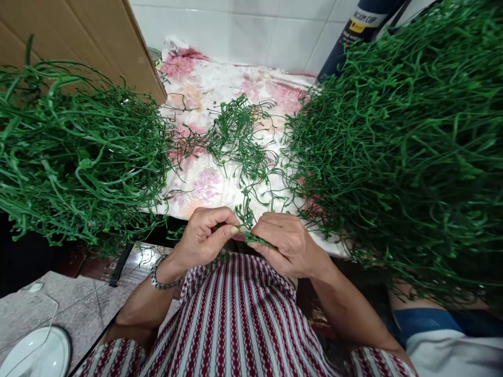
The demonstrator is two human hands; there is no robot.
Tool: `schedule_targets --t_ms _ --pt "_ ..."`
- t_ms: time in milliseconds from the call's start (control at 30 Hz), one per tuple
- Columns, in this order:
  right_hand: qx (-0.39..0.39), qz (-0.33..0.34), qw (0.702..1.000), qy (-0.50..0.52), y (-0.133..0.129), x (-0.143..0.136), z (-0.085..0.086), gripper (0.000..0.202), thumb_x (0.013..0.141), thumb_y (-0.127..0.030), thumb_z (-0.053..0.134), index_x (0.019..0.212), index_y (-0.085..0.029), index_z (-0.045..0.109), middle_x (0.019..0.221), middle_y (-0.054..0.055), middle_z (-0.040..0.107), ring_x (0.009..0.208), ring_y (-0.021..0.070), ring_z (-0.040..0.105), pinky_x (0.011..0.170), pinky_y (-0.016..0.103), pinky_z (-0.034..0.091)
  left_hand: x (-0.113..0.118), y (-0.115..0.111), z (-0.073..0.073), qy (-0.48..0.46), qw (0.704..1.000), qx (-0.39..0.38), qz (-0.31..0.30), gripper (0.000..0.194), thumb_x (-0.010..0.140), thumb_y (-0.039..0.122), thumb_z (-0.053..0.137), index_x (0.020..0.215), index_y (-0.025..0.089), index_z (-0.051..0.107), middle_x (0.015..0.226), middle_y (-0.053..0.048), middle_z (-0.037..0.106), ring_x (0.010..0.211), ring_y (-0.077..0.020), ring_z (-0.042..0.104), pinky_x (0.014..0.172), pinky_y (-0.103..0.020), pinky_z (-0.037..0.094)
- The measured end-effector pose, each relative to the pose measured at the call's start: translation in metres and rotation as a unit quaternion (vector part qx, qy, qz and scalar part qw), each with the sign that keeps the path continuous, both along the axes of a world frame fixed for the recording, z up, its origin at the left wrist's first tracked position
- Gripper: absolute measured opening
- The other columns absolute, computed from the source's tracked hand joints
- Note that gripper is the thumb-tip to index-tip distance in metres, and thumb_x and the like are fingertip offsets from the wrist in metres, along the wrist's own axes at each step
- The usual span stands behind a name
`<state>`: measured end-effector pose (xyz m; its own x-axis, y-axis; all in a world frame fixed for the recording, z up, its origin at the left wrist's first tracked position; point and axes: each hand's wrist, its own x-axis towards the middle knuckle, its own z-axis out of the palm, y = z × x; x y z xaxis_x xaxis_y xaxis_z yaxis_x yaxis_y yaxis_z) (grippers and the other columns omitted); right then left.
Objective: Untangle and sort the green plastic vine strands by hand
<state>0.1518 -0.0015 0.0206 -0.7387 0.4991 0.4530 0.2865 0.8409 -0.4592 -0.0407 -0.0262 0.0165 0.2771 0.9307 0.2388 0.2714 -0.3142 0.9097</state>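
My left hand (204, 233) and my right hand (285, 243) meet close to my body, both pinching one thin green plastic sprig (247, 217) that rises between the fingertips. The sprig's tangled end lies on a floral cloth (204, 183). A small loose clump of green strands (238, 136) rests on the cloth just beyond my hands. A big heap of the same green strands (74, 157) is piled on the left, and a larger heap (401, 157) on the right. A metal bracelet (161, 283) sits on my left wrist.
A brown cardboard panel (90, 31) leans at the back left against a white tiled wall (251, 26). A dark blue box (361, 31) stands at the back right. A white round object (37, 356) lies on the stone floor at bottom left. My striped red-and-white clothing (239, 324) fills the foreground.
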Motion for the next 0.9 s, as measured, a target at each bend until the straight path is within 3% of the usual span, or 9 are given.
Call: schedule_targets --t_ms 267,467,667,900 --pt "0.005 -0.008 1.0 0.006 -0.001 0.006 -0.001 0.026 0.089 -0.022 0.043 0.065 -0.016 0.052 0.057 0.0 0.047 0.056 0.0118 0.041 0.055 0.025 0.034 0.003 -0.001 -0.002 -0.007 1.0 -0.01 -0.006 0.019 0.082 0.023 0.053 0.066 0.015 0.057 0.054 0.002 0.05 0.048 -0.0078 0.04 0.046 -0.021 0.031" --pt "0.033 0.0 0.999 -0.033 0.006 0.007 -0.008 0.019 0.087 -0.024 0.05 0.071 -0.015 0.055 0.062 0.0 0.047 0.059 0.0118 0.041 0.06 0.025 0.036 -0.001 0.011 0.013 0.067 0.987 -0.087 -0.114 0.011 0.079 0.02 0.052 0.074 0.015 0.06 0.064 0.001 0.055 0.06 -0.0104 0.047 0.056 -0.022 0.037" --pt "0.071 -0.008 0.992 -0.101 0.006 0.006 -0.01 0.021 0.088 -0.022 0.045 0.068 -0.017 0.052 0.065 0.001 0.049 0.063 0.0127 0.043 0.062 0.026 0.035 0.004 0.014 0.009 0.107 0.985 -0.084 -0.109 0.011 0.074 0.009 0.047 0.074 0.014 0.057 0.076 -0.002 0.055 0.069 -0.0118 0.049 0.063 -0.024 0.039" --pt "0.097 -0.03 0.984 -0.146 0.001 0.001 -0.005 0.014 0.08 -0.017 0.045 0.066 -0.018 0.047 0.06 0.0 0.044 0.057 0.0129 0.039 0.057 0.027 0.032 0.005 0.006 0.001 0.069 0.974 -0.189 -0.102 0.014 0.074 0.01 0.045 0.07 0.012 0.058 0.063 0.002 0.051 0.059 -0.0077 0.045 0.055 -0.019 0.036"
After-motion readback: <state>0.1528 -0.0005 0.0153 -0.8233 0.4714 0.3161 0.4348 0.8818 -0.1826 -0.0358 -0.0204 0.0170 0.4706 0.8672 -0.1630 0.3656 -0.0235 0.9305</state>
